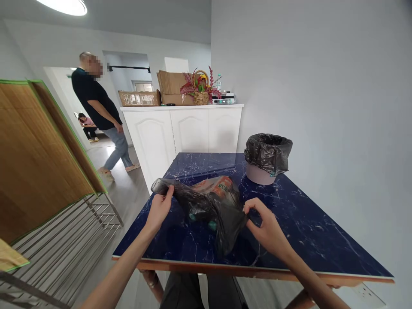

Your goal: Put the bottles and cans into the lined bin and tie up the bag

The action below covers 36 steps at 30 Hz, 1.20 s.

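Observation:
A black plastic garbage bag (227,221) is stretched between my two hands above the near half of the table. My left hand (160,209) pinches its left edge, thumb on top. On the other side, my right hand (262,221) grips the right edge between thumb and fingertips. Behind and partly under the thin film lies a pale package with orange-red print (222,185); its kind is unclear. Small teal spots show along the lower part of the bag. To the right stands a pinkish trash bin (260,174), lined with another black bag (268,154).
The blue marble-patterned table (309,231) has a wooden edge. A white cabinet (191,128) behind it bears cardboard boxes (177,88), a flower basket (201,98) and bottles. At left stands a metal rack (74,240) with a bamboo mat (48,159). A person (99,103) walks beyond; another sits farther back.

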Motion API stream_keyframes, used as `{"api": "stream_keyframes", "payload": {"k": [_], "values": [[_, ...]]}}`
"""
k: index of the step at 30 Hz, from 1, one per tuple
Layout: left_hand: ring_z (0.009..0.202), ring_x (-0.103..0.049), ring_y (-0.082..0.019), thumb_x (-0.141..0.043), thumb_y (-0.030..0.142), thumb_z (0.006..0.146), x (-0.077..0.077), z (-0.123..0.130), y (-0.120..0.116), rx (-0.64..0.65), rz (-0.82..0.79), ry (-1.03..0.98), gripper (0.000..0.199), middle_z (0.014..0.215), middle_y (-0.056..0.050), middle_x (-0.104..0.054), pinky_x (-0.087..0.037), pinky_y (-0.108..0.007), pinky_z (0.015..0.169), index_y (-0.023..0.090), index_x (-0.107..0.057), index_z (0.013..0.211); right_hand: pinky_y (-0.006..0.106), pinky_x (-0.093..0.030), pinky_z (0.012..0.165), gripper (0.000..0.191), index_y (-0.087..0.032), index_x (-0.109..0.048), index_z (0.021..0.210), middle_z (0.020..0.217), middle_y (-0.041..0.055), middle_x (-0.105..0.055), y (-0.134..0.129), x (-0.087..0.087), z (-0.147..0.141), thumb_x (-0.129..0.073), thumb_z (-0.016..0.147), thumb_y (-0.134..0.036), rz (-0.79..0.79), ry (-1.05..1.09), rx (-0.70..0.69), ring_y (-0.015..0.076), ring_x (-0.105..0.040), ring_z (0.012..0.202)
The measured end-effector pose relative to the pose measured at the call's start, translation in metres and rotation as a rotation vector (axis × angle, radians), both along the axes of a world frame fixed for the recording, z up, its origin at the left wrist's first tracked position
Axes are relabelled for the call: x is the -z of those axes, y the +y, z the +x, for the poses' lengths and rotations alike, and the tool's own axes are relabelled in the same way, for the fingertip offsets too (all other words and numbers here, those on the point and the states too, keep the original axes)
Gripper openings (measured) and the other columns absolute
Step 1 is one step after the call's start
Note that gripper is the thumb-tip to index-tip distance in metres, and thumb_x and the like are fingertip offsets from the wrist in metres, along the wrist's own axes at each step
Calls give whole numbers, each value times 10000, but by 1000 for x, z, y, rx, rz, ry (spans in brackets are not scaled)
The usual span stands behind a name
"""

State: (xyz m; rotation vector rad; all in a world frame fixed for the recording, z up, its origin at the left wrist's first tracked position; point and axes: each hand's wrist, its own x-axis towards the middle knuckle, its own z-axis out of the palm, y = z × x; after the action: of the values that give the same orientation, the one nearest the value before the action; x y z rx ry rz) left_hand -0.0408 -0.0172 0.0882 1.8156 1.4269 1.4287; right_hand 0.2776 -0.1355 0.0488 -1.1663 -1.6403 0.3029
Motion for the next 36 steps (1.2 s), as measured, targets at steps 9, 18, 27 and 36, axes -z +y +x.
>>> {"api": "stream_keyframes", "payload": {"k": [9,18,27,36], "values": [[1303,-641,-329,-459,664,1044,-18,-12,-16,42,77,20,547,1308,-104,-733,-444,-498,1211,229,-726,1240,574,-585,966,407,-356,-517,1306,1239,118,-587,-38,-22,-39,-583,952,-164,309,-52,134,361,-624,1179],[1275,-677,-320,-457,626,1064,-30,21,-26,140,73,-5,532,1318,-126,-741,-510,-489,1170,215,-726,1270,457,-528,1184,597,-143,-413,1605,1567,190,-554,-1,-42,-121,-411,1010,-86,60,-513,-231,299,-546,1454],[1021,-730,-274,-664,713,911,-40,-8,-25,192,-71,-42,652,1248,-102,-745,-680,-349,751,271,-686,1390,496,-580,944,334,-132,-614,1332,1241,246,-694,74,-36,-73,-391,1111,-246,-191,-650,211,367,-732,1094],[901,-695,-283,-561,522,1031,-29,-31,-19,-105,267,327,527,995,-81,-681,-632,-515,845,190,-575,1440,374,-553,756,404,-193,-564,1463,1226,195,-770,58,-47,-47,-376,1108,-229,-275,-734,215,321,-785,947]]}}
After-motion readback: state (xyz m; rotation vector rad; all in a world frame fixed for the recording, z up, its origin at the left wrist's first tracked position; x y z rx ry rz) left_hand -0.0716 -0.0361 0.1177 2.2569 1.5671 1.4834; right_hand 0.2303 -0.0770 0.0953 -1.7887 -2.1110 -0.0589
